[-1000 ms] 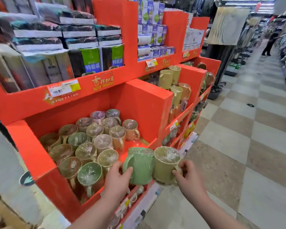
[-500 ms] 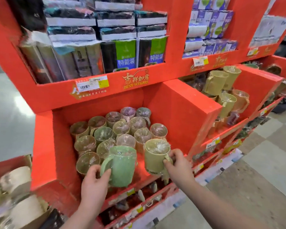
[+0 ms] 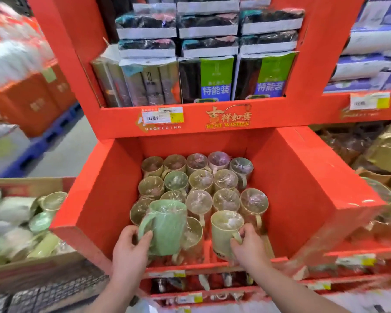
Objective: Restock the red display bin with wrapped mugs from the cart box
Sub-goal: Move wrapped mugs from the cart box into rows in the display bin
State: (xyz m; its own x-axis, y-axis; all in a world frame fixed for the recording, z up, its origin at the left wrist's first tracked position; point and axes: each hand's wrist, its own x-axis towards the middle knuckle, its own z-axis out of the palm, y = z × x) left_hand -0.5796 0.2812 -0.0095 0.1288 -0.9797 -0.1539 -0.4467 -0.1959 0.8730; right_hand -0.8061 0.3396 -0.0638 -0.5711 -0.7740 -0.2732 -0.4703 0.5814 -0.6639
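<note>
The left grip (image 3: 129,247) and the right grip (image 3: 246,247) are seen as bare hands. The left forearm (image 3: 106,298) and right forearm (image 3: 287,292) are likewise uncovered (as far as the lower edge shows them).

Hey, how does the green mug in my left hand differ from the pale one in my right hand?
The green mug is mint; the pale mug is yellowish cream. The green mug's handle points left, toward the left hand; the pale mug's points right, toward the right hand. The green mug shows mostly its side, the pale mug its wrapped mouth. Both are film-wrapped and held at the red bin's front.
</note>
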